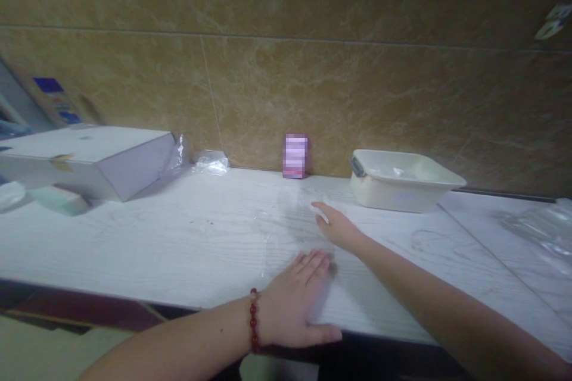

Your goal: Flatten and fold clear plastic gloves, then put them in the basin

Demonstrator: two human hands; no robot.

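Note:
My left hand [297, 300] lies flat, palm down, near the front edge of the white wood-grain table [147, 244]. Its fingers point away from me and the thumb sticks out to the right; a red bead bracelet [254, 321] circles the wrist. Just beyond it, my right hand [337, 226] is held low over the tabletop, index finger and thumb apart, with nothing visible between them. Faint edges of what looks like clear plastic film [267, 235] show on the table beside both hands; its full outline cannot be made out.
A phone-like device [295, 156] with a blurred screen leans against the tiled wall [250, 95]. Right of it stands a cream plastic bin [393, 193]. Crumpled clear plastic [211, 162] and a white box [134, 166] are at left, clear packaging [547, 226] at far right.

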